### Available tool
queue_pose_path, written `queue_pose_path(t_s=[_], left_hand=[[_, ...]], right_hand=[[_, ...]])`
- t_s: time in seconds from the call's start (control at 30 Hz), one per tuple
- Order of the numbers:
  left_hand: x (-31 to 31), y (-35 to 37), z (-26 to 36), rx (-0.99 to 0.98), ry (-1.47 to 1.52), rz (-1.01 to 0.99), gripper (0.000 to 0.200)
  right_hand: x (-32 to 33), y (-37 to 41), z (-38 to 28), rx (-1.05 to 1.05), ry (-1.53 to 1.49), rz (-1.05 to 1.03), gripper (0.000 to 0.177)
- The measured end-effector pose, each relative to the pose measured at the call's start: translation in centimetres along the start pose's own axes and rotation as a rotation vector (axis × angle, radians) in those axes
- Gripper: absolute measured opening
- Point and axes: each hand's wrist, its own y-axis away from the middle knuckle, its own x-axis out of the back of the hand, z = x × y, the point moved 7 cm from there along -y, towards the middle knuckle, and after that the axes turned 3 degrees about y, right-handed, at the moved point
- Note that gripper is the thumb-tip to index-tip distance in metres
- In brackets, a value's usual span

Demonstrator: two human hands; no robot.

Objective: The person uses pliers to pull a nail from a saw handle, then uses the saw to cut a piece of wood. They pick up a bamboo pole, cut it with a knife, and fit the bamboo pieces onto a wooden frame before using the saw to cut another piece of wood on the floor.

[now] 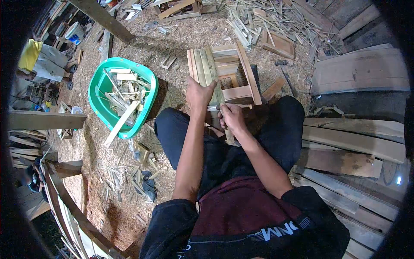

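A small wooden frame [246, 71] with slats [202, 64] along its left side stands between my knees. My left hand [200, 93] lies on the lower part of the slats, its thumb and fingers spread over them. At the frame's lower edge, my right hand [232, 116] has its fingers curled round something small near the end of a slat; what it holds is too hidden to name. A thin light strip runs beside the right fingers along the lower rail.
A green tub [151, 86] of wood scraps stands at the left. Planks [358, 142] lie at the right, and a scrap pile [280, 21] at the back. Posts [101, 19] rise at the left. Another person [34, 179] is partly visible at the far left.
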Motion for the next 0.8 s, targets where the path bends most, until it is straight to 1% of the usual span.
queue_pose_path(t_s=[0.2, 0.3, 0.4, 0.43, 0.53, 0.63, 0.73, 0.8], left_hand=[[0.1, 0.1, 0.1, -0.017, 0.014, 0.026, 0.078], [0.0, 0.1, 0.0, 0.002, 0.038, 0.006, 0.077], [0.1, 0.2, 0.0, -0.033, 0.077, 0.019, 0.075], [0.0, 0.1, -0.1, -0.034, 0.075, 0.025, 0.075], [-0.2, -0.1, -0.3, -0.034, 0.062, 0.035, 0.074], [0.0, 0.0, -0.2, -0.022, 0.050, 0.034, 0.075], [0.3, 0.2, 0.1, -0.008, 0.063, 0.026, 0.075], [0.6, 0.4, 0.3, -0.021, 0.069, 0.039, 0.076]], right_hand=[[0.1, -0.3, 0.1, -0.023, 0.024, -0.008, 0.029], [0.3, 0.0, -0.3, -0.047, 0.029, -0.031, 0.026], [1.2, -1.3, 0.5, 0.061, 0.101, 0.017, 0.023], [1.2, -1.4, 0.4, 0.108, 0.070, 0.013, 0.021], [0.9, -0.9, 0.2, 0.020, 0.039, 0.013, 0.021], [0.4, -0.3, -0.2, 0.016, -0.005, 0.014, 0.021], [0.4, -0.6, -0.1, 0.030, 0.092, 0.050, 0.022], [0.4, -0.6, 0.0, 0.034, 0.087, 0.059, 0.021]])
